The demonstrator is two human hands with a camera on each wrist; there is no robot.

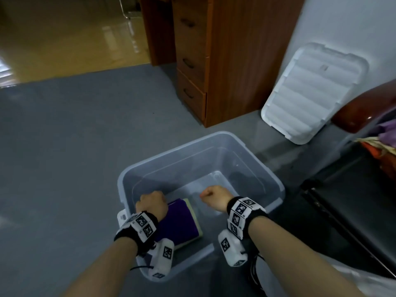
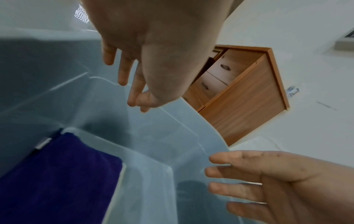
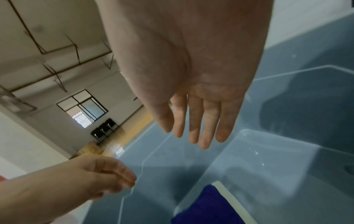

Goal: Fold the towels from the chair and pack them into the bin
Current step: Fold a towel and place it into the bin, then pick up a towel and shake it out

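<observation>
A clear plastic bin (image 1: 252, 156) stands on the grey floor. On its bottom at the near left lies a folded purple towel (image 1: 181, 221) on top of a pale yellow one (image 1: 196, 217); the purple towel (image 2: 57, 174) also shows in the left wrist view and the purple towel (image 3: 206, 209) in the right wrist view. My left hand (image 1: 152, 203) hovers over the towels' far end, fingers loose and empty (image 2: 132, 84). My right hand (image 1: 215, 197) hangs inside the bin over its bare bottom, fingers straight and empty (image 3: 197, 125). More towels (image 1: 383, 142) lie heaped on the chair at the right edge.
The white bin lid (image 1: 315, 91) leans against the wall behind the bin. A wooden drawer unit (image 1: 214, 56) stands at the back. The dark chair (image 1: 351, 200) with a wooden armrest sits close to the bin's right side. Grey floor lies to the left.
</observation>
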